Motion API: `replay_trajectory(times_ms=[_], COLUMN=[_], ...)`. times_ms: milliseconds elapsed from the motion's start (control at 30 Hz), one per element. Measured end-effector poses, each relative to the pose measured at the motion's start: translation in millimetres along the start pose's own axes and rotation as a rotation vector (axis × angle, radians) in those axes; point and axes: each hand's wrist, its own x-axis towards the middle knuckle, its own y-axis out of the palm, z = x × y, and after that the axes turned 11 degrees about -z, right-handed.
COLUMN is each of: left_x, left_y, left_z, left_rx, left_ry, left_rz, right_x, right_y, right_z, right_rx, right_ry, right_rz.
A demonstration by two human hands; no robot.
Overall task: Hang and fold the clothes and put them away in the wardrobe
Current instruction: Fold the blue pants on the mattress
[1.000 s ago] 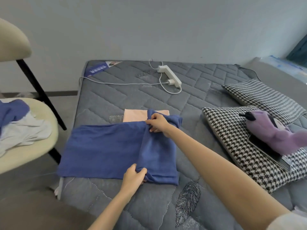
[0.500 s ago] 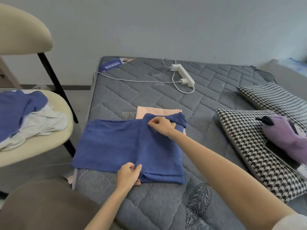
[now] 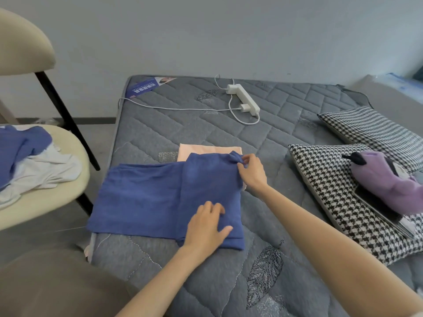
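Grey quilted bed fills my view. Nearest me, my left hand lies flat with fingers spread, pressing the blue garment. The garment's long axis runs left to right across the bed, and its right end is folded over on itself. Beyond, my right hand pinches the fold's far corner. A folded pink garment lies partly beneath that far edge. At left, the chair seat holds a heap of blue and white clothes.

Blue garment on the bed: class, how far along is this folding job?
Done: a pink garment lies folded beneath. In hand: the blue garment, partly folded, left hand pressing it, right hand pinching its far corner. Left: clothes heaped on the chair; no wardrobe visible.
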Motion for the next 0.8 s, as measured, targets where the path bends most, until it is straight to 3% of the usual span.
replay_trajectory(times_ms=[67,167,500,600,800], left_x=[5.8,8.7,10.0,7.1,9.3], left_y=[10.0,22.9,21.8,26.8,52.5], left_z=[-14.8,-24.2,-0.3,-7.0,-33.8], left_rx=[0.122,0.271,0.012,0.058,0.215], left_ry=[0.143,0.202,0.100,0.027,-0.213], left_rz=[0.093,0.197,0.429,0.376,0.149], right_x=[3.1,6.5,25.8,23.5,20.7], right_y=[0.6,1.3,10.2,10.7,-1.5], right_z=[-2.7,-5.0,0.2,-3.7,-3.2], right_rx=[0.086,0.206,0.275,0.316,0.645], right_ry=[0.158,0.333,0.346,0.388,0.524], right_rz=[0.044,0.168,0.124,0.146,0.159])
